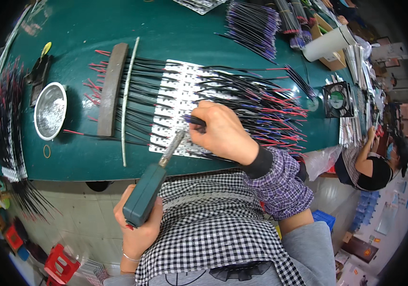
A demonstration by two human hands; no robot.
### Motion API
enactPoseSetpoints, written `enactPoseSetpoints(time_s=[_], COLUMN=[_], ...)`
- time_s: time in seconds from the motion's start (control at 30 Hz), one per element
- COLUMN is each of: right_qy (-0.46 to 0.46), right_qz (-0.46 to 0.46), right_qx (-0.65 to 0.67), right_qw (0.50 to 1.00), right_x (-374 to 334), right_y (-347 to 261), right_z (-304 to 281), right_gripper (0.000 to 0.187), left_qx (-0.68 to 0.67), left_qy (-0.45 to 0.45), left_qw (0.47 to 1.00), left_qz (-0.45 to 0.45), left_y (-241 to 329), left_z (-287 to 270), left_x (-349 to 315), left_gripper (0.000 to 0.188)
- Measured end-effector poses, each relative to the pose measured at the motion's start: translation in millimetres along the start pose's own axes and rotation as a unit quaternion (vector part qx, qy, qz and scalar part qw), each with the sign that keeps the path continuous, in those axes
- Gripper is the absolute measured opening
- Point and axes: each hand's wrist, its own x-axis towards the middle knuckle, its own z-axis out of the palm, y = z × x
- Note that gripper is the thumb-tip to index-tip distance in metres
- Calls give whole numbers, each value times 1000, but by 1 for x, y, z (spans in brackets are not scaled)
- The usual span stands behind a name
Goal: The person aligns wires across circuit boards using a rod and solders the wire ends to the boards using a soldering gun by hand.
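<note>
My left hand (139, 236) is closed around the green handle of a soldering iron (145, 194). Its metal barrel slants up toward a white sheet of small circuit boards (165, 125) on the table. Over that sheet, the fingers of my right hand (225, 132) pinch a black wire with a purplish end (197, 122), close to the iron's tip. Rows of black wires (142, 83) run left from the sheet, under a brown bar (112, 93) and a thin pale rod (127, 95). To the right spreads a mass of red-tipped black wires (280, 107), partly behind my right hand.
Left on the green table (85, 162) are a white-rimmed bowl (64, 112), a black stand (40, 76) and a wired strip (15, 159). More wire bundles (254, 28), a white cylinder (328, 44) and a small fan (337, 99) lie right. A co-worker (377, 167) sits far right.
</note>
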Motion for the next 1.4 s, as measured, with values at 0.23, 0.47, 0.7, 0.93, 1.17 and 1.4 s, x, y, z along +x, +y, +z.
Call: enactPoseSetpoints(time_s=[0.23, 0.47, 0.7, 0.93, 1.17, 1.4], right_qy=[-20, -15, -33, 170, -7, 49], right_qz=[30, 10, -6, -58, -4, 15], right_qx=[-5, -12, -6, 57, -65, 35], right_qw=[999, 1000, 999, 982, 998, 998], right_x=[2, 0, -4, -23, -42, -42], right_y=[-3, 2, 7, -1, -48, -24], right_z=[-5, -7, -5, -39, -54, -10], right_gripper=[12, 12, 16, 9, 26, 24], left_qx=[110, 311, 173, -8, -209, -201], left_qy=[33, 283, 211, 212, 209, 180], left_qw=[992, 839, 884, 955, 954, 963], left_qz=[56, 346, 379, 207, 43, 19], left_y=[-11, 93, 107, 40, 4, -12], left_z=[-11, -141, -147, -78, -13, -14], left_x=[-15, 18, 5, -7, -27, -35], left_gripper=[19, 47, 49, 52, 49, 49])
